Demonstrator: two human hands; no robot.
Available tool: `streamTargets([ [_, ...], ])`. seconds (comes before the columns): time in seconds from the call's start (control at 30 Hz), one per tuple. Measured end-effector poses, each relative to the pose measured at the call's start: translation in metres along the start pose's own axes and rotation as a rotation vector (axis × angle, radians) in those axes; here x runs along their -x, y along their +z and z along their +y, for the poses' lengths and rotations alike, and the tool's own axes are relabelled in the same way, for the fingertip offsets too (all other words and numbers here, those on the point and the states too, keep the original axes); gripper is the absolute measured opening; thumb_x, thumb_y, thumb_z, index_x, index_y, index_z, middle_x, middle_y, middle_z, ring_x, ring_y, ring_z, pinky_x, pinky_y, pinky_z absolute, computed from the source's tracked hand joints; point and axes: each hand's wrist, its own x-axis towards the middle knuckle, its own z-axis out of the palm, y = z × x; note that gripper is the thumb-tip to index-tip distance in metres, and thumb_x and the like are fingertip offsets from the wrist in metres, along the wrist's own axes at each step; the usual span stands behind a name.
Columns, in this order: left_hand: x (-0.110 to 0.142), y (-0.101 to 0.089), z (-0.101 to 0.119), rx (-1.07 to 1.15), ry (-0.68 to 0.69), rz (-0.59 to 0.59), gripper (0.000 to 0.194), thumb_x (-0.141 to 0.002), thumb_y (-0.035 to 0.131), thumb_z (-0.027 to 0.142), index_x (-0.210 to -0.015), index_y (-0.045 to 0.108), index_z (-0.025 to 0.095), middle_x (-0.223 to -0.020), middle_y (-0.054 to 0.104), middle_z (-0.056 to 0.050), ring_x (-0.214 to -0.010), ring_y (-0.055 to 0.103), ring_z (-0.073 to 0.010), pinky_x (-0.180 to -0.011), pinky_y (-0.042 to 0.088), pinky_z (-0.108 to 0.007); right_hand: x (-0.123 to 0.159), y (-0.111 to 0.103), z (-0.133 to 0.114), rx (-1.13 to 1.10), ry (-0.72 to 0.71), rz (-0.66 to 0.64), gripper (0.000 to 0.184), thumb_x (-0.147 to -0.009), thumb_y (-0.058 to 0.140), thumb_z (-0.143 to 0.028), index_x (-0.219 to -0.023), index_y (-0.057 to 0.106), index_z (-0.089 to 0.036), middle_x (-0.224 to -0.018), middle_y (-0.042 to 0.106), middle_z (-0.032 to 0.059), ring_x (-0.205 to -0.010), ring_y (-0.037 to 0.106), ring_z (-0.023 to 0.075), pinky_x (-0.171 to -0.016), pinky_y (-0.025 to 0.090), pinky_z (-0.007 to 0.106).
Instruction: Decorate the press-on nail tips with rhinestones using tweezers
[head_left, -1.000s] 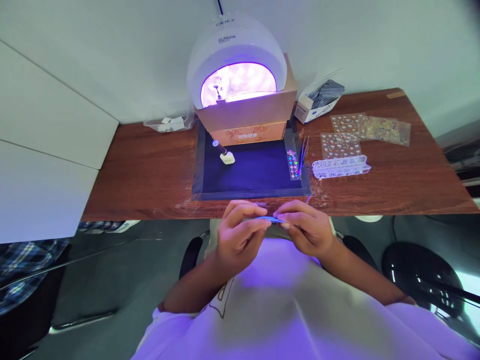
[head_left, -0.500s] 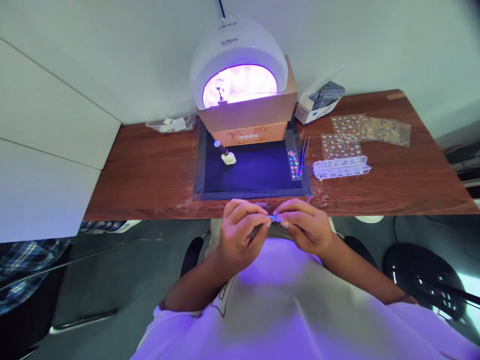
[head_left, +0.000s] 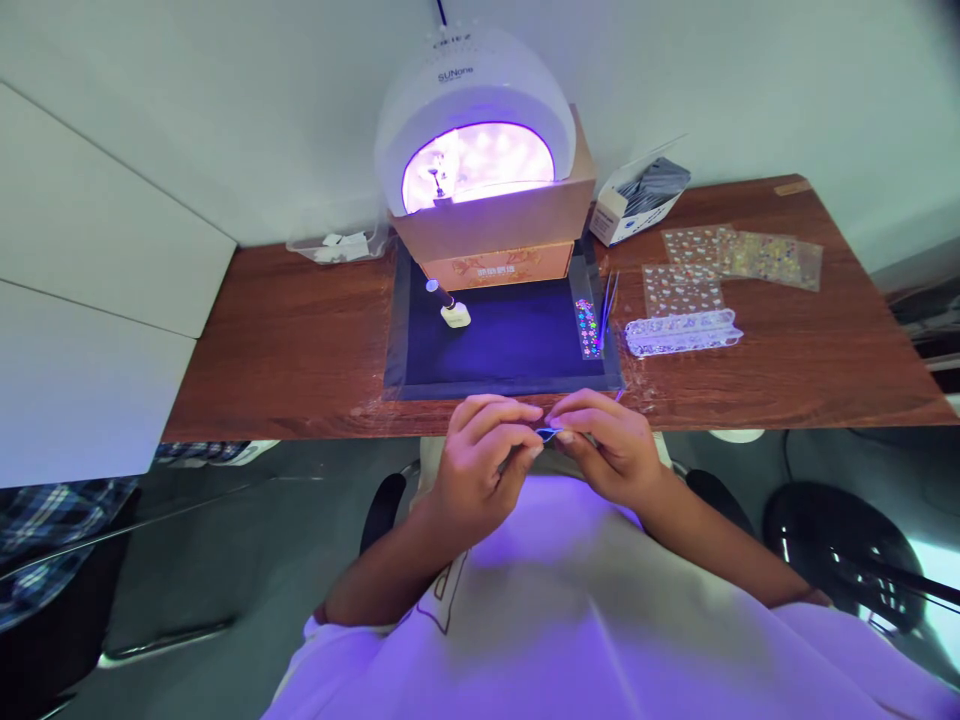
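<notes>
My left hand (head_left: pixel 487 462) and my right hand (head_left: pixel 609 445) are close together just past the table's front edge, above my lap. Pinched between their fingertips is a small sachet (head_left: pixel 550 434), dark with a pale blue edge. Its edges bow apart a little in the middle, and the fingers hide most of it. Both hands are closed, thumb against fingers, one at each end of the sachet. Beyond them on a dark mat (head_left: pixel 502 350) stands a nail polish bottle (head_left: pixel 455 316) with a dark cap.
A lit nail lamp (head_left: pixel 472 100) sits on a cardboard box (head_left: pixel 495 225), a small piece on a stand (head_left: pixel 440 187) inside it. To the right are tweezers (head_left: pixel 609 305), a star sticker strip (head_left: pixel 588 328), a bead case (head_left: pixel 682 334), sticker sheets (head_left: pixel 682 288) and an open box of sachets (head_left: pixel 637 203).
The sachet has gone from nearly flat to bowed apart between my fingertips. My hands stay in almost the same place, and the view has shifted very slightly.
</notes>
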Motion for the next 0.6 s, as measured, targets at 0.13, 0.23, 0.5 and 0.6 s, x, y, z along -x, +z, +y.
streamTargets([
  [0.13,0.001,-0.003,-0.003,-0.042,0.030,-0.055,0.012,-0.087,0.069,0.014,-0.096,0.067,0.021,-0.117,0.071,-0.007,-0.113,0.060,-0.0218,-0.098,0.054,-0.044,-0.001,-0.001,0.002,-0.032,-0.004,-0.039,0.010,-0.095,0.054,-0.017,-0.097,0.063,-0.021,-0.089,0.069,0.0049,-0.082,0.068,0.0141,-0.071,0.058,0.026],
  [0.23,-0.003,-0.010,-0.005,-0.086,0.089,-0.109,0.012,-0.085,0.071,0.017,-0.096,0.067,0.022,-0.120,0.070,-0.008,-0.114,0.059,-0.0238,-0.099,0.053,-0.046,-0.001,-0.003,0.004,-0.167,0.058,-0.086,0.010,-0.096,0.055,-0.021,-0.093,0.064,-0.021,-0.088,0.068,0.0043,-0.083,0.066,0.0133,-0.073,0.056,0.026],
  [0.5,-0.022,-0.034,-0.005,-0.115,0.287,-0.494,0.021,-0.082,0.057,0.017,-0.099,0.067,0.022,-0.102,0.061,-0.008,-0.104,0.056,-0.0240,-0.094,0.049,-0.043,-0.001,-0.004,0.005,-0.687,0.528,-0.347,0.030,-0.096,0.059,-0.040,-0.076,0.059,-0.018,-0.054,0.052,-0.0069,-0.041,0.048,0.0060,-0.042,0.038,0.018],
  [0.6,-0.022,-0.033,-0.006,-0.156,0.308,-0.486,0.018,-0.087,0.055,0.012,-0.094,0.067,0.024,-0.087,0.054,-0.004,-0.091,0.052,-0.0192,-0.086,0.046,-0.036,0.000,-0.001,0.004,-0.803,0.664,-0.404,0.032,-0.094,0.061,-0.044,-0.078,0.057,-0.017,-0.051,0.047,-0.0092,-0.035,0.045,0.0052,-0.035,0.033,0.016],
])
